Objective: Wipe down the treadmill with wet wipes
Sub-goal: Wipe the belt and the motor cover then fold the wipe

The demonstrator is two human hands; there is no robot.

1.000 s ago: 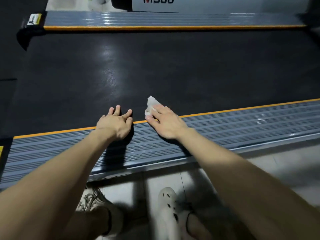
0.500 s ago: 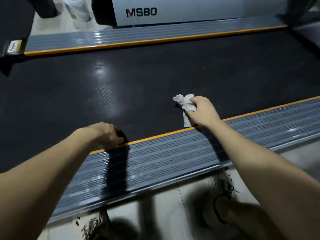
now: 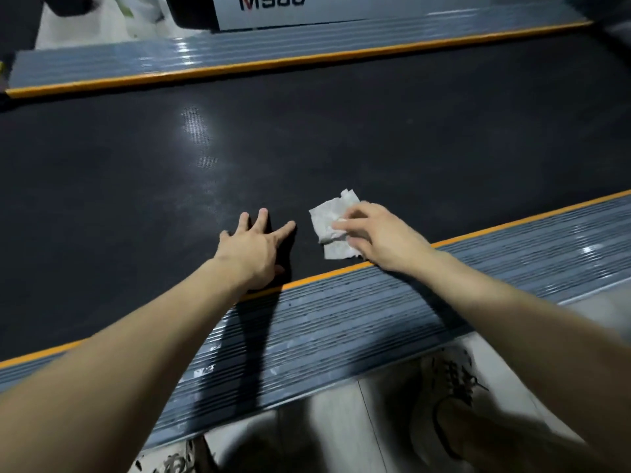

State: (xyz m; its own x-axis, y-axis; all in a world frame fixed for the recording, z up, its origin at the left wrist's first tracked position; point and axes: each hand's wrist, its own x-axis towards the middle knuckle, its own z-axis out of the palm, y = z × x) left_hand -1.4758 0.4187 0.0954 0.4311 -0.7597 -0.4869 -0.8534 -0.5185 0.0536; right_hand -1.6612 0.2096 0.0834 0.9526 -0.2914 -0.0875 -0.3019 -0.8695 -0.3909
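The treadmill's black belt [image 3: 341, 138] runs across the view, between two grey ribbed side rails with orange edges. My left hand [image 3: 254, 249] rests flat on the belt near the closer rail [image 3: 341, 322], fingers spread. My right hand [image 3: 379, 235] presses a crumpled white wet wipe [image 3: 329, 221] onto the belt just right of the left hand; the thumb lies over the wipe and the other fingers are hidden behind the hand. Part of the wipe sticks out beyond the fingers.
The far rail [image 3: 273, 51] lies at the top, with a white housing marked MS80 [image 3: 273, 1] behind it. Pale floor tiles [image 3: 341, 435] and my shoes [image 3: 447, 380] are below the near rail. A white bag [image 3: 136, 15] stands at the top left.
My left hand has opened out and moved forward onto the belt. My right hand has drawn the wipe back toward the near rail, closer to the left hand.
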